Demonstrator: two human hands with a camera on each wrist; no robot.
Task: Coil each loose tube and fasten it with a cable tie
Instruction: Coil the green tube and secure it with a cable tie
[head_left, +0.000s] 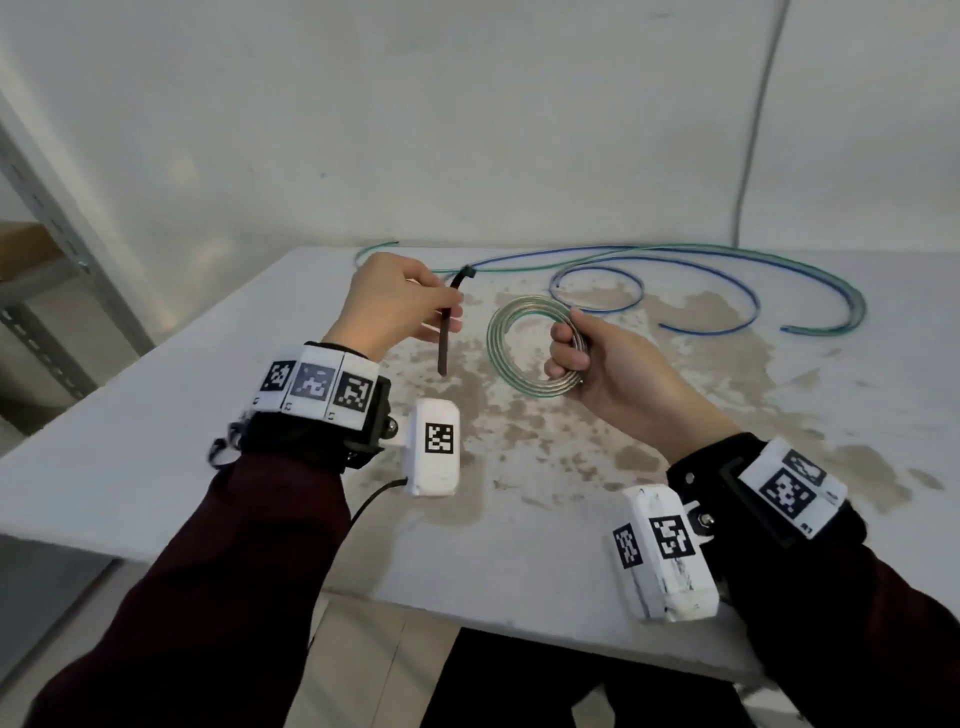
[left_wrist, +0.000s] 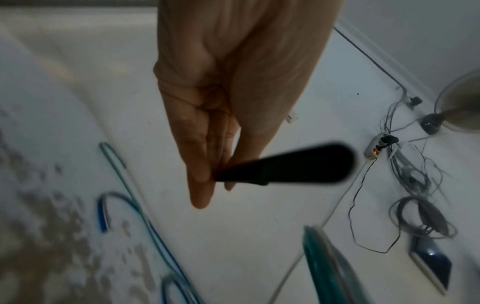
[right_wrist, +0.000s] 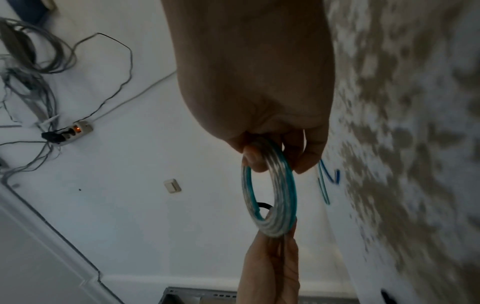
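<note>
Above the stained bench (head_left: 675, 519), I've got my right hand (head_left: 608, 364) curled round the coiled tube (head_left: 524, 348), holding it up off the surface. My left hand (head_left: 395, 306) pinches the black cable tie (head_left: 447, 332), just beside the coil, apart from it. Loose blue tube (head_left: 727, 283) and green tube (head_left: 810, 270) lie farther back on the bench.

Coiled tube (head_left: 530, 347) right of cable tie (head_left: 448, 332), both above table (head_left: 156, 415); loose tubes (head_left: 727, 291) behind, on table.
</note>
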